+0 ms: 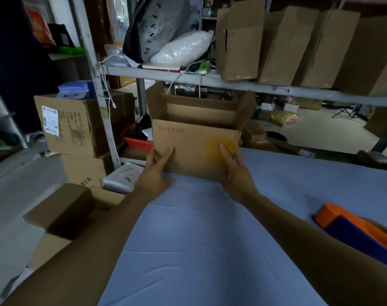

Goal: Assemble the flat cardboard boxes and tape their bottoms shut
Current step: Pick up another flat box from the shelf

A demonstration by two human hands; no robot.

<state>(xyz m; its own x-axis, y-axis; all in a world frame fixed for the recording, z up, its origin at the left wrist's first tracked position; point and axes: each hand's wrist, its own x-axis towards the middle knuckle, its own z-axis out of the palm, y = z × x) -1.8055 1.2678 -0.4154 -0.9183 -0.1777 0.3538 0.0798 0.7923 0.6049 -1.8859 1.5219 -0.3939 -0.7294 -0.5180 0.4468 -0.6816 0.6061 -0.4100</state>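
An assembled brown cardboard box (pixel 192 142) stands upright at the far edge of the blue-covered table (pixel 210 239), its top flaps open and a yellowish tape patch on its near face. My left hand (pixel 157 171) grips the box's lower left corner, thumb on the near face. My right hand (pixel 234 171) holds the lower right side, with the thumb lying on the tape patch. An orange and blue tape dispenser (pixel 356 230) lies on the table at the right edge, apart from both hands.
A metal shelf rack (pixel 232 85) stands right behind the box, carrying several cardboard boxes (pixel 276 45) and bags. More cardboard boxes (pixel 73 127) are stacked on the floor at left. An open box (pixel 62 213) sits beside the table's left edge. A red basket (pixel 137 142) sits under the shelf.
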